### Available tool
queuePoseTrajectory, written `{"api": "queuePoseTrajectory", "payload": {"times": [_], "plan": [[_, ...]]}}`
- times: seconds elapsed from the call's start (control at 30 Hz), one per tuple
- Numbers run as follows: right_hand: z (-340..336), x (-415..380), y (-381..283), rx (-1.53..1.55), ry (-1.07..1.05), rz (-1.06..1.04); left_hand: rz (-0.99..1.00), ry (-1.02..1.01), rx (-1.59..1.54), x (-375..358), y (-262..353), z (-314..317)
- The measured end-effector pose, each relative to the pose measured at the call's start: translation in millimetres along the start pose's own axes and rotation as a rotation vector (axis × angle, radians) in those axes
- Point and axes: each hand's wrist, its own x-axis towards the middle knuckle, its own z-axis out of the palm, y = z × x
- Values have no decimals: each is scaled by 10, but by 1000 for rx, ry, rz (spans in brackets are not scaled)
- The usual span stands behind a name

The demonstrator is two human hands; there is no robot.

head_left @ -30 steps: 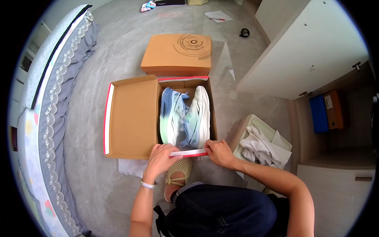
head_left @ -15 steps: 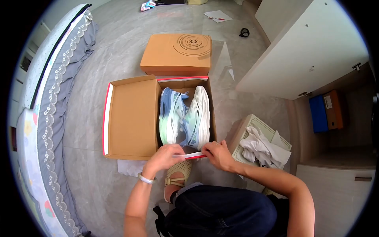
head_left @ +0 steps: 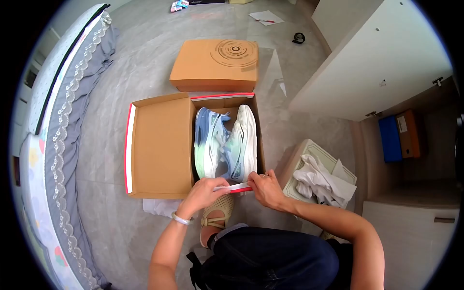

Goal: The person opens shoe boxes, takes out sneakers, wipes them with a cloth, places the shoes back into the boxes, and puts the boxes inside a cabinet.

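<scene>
An open cardboard shoebox [head_left: 161,145] stands on the floor before me, its hinged lid folded out to the left. Inside lie two running shoes: a blue and pale green sneaker [head_left: 209,145] on the left, and another sneaker [head_left: 245,145] with its white sole turned to the right. My left hand [head_left: 205,194] grips the near wall of the box, fingers over the red and white rim. At the near right corner, my right hand [head_left: 266,189] pinches the same rim. Both thumbs and fingertips are partly hidden.
A closed cardboard box [head_left: 212,65] sits just behind the shoebox. To the right, white crumpled paper [head_left: 319,176] lies on a pale box [head_left: 296,186]. An open cabinet door [head_left: 353,63] juts in at right; a bed [head_left: 72,125] lines the left. My shoe [head_left: 217,212] is close to the shoebox.
My left hand has shifted slightly right along the near rim. The right hand stays at its corner, and the shoes lie as before.
</scene>
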Motion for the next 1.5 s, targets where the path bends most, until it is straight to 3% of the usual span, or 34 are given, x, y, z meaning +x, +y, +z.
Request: {"api": "queuePoseTrajectory", "payload": {"times": [0.23,0.6,0.83,0.9,0.93,1.0,1.17,1.27,1.33,1.47,1.5], "plan": [[33,-9,10,20,1,29,79,43,113,-37,60,-65],[13,0,-7,12,-13,33,-129,-173,7,53,8,-184],[19,15,11,49,-10,83,-96,-96,-73,60,-8,-35],[6,23,-9,41,-26,100,98,112,137,-1,121,29],[0,26,-24,32,-41,114,98,112,137,-32,95,53],[9,19,-13,16,-38,92,320,106,477,-92,37,100],[39,-17,-14,-24,-34,76,311,244,417,-262,68,278],[54,-74,-77,-150,17,-1,408,281,473,-253,-135,348],[62,-186,-104,-334,172,-325,374,308,395,-223,-130,360],[148,-234,27,-264,97,-364,335,296,344,-236,-92,322],[114,-191,86,-243,-1,-346,317,302,329,-249,-91,324]]}}
